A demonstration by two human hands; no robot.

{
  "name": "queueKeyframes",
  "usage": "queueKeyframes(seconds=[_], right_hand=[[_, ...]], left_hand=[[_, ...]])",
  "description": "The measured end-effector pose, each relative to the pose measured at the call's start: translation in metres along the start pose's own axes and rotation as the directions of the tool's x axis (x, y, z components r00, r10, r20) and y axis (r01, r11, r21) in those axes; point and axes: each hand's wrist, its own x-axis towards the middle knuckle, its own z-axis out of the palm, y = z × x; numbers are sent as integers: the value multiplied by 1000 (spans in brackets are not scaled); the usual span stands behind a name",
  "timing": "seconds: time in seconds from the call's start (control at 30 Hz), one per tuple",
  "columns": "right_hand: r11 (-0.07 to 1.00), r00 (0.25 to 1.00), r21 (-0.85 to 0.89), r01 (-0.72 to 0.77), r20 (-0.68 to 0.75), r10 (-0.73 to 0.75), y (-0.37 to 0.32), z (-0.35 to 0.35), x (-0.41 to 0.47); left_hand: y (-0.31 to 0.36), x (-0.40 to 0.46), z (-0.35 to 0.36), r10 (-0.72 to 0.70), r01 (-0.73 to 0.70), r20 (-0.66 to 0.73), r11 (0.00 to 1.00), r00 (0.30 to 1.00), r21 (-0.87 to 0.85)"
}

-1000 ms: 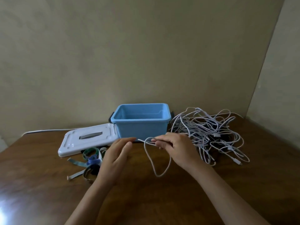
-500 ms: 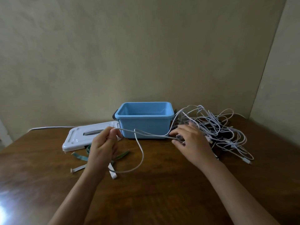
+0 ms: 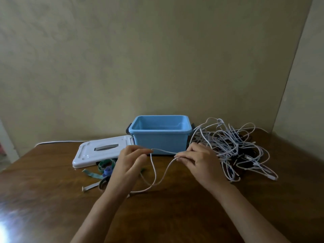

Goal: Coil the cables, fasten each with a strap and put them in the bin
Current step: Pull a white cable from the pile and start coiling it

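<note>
Left hand point(image 3: 128, 163) pinches the white cable point(image 3: 155, 176) at its two o'clock. Right hand point(image 3: 198, 162) pinches it at nine, loop sagging between.

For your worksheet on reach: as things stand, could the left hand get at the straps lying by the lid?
Probably yes. The straps lie bare on the table beside the left hand; only the white cable it pinches would need releasing.
</note>
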Motion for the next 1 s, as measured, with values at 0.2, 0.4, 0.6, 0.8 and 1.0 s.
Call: queueKeyframes(seconds=[0.2,0.4,0.6,0.8,1.0], right_hand=[[986,997,168,13,79,-27,-18,6,-6],[991,967,21,-135,221,127,1,2,-4],[984,960,-51,-169,220,176,26,-3,-3],[992,977,-26,-122,174,125,21,-6,-1],[989,982,131,-70,182,46,-19,-4,-3]], left_hand=[[1,0,28,78,-158,210,903,975,400],[0,1,19,156,-215,183,906,971,364],[-13,5,-4,100,-116,61,909,993,400],[-8,4,-10,-6,13,-19,899,1000,438],[-6,1,5,138,-194,157,874,978,445]])
